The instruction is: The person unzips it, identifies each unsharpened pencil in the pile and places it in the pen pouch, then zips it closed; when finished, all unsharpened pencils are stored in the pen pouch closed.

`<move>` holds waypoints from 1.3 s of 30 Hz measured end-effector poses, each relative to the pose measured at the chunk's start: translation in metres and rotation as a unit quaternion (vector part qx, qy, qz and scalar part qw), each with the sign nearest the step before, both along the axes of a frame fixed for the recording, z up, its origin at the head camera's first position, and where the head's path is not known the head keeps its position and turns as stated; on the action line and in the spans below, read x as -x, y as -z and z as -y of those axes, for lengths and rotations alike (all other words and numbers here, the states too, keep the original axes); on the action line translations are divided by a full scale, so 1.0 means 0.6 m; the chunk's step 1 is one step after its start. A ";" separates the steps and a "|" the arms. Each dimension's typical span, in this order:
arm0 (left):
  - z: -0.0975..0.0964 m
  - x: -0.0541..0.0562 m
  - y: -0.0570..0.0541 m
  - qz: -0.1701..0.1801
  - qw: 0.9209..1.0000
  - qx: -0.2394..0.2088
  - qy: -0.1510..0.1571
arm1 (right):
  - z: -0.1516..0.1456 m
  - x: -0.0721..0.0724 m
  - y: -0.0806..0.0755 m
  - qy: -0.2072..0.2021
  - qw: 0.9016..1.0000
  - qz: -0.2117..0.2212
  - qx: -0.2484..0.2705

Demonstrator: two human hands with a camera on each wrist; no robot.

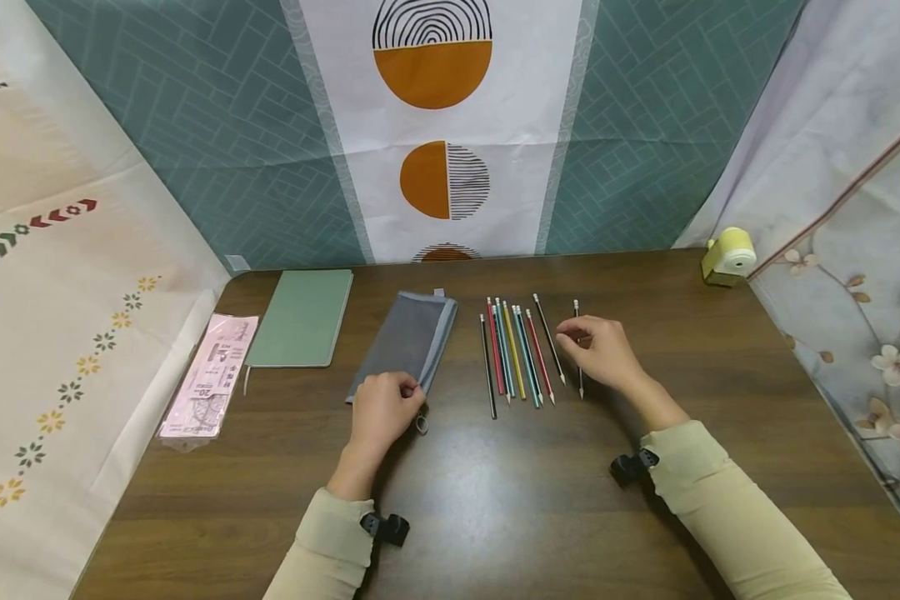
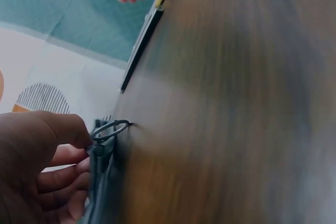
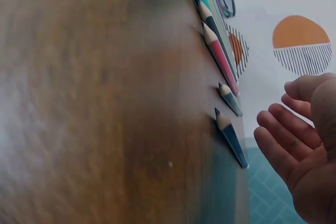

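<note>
A grey zippered pencil pouch lies flat on the table. My left hand pinches its near right corner between thumb and fingers, close to a metal ring on the zipper end. To the right, several pencils lie side by side in red, teal, yellow and dark colours, their sharpened tips mostly towards me. My right hand hovers over the rightmost dark pencil, partly covering it in the head view. In the right wrist view its fingers are relaxed and hold nothing, apart from the dark pencil.
A green notebook lies left of the pouch, with a pink plastic-wrapped packet at the table's left edge. A yellow pencil sharpener stands at the back right corner. Patterned cloth hangs behind and at both sides.
</note>
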State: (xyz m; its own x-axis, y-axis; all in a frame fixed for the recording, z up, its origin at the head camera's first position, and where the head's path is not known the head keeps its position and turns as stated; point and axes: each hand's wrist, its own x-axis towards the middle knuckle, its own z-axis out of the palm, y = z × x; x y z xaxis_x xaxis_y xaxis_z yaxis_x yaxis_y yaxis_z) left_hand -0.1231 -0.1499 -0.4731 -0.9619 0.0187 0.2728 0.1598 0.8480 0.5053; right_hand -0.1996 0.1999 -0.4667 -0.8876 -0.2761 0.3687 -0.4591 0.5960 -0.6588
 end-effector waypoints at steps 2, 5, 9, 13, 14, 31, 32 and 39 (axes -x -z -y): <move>-0.006 0.005 0.003 -0.006 1.000 -0.024 -0.003 | 0.005 -0.001 0.000 -0.004 1.000 0.002 -0.003; -0.013 0.012 0.006 -0.011 0.998 -0.066 -0.005 | 0.015 -0.002 -0.001 -0.014 1.000 0.014 -0.005; -0.021 0.022 0.012 -0.004 0.994 -0.109 -0.013 | 0.030 -0.006 -0.002 -0.024 0.999 0.046 0.003; -0.025 0.028 0.017 0.007 0.991 -0.134 -0.025 | 0.046 -0.010 0.002 -0.028 0.997 0.077 0.009; -0.026 0.028 0.018 0.010 0.990 -0.139 -0.027 | 0.050 -0.010 0.003 -0.027 0.996 0.081 0.009; -0.030 0.030 0.025 0.032 0.988 -0.149 -0.030 | 0.081 -0.016 0.013 0.021 0.993 0.116 -0.008; -0.030 0.029 0.025 0.033 0.988 -0.149 -0.030 | 0.081 -0.016 0.013 0.023 0.993 0.115 -0.009; -0.031 0.028 0.025 0.034 0.987 -0.152 -0.030 | 0.088 -0.013 0.015 0.043 0.993 0.108 -0.029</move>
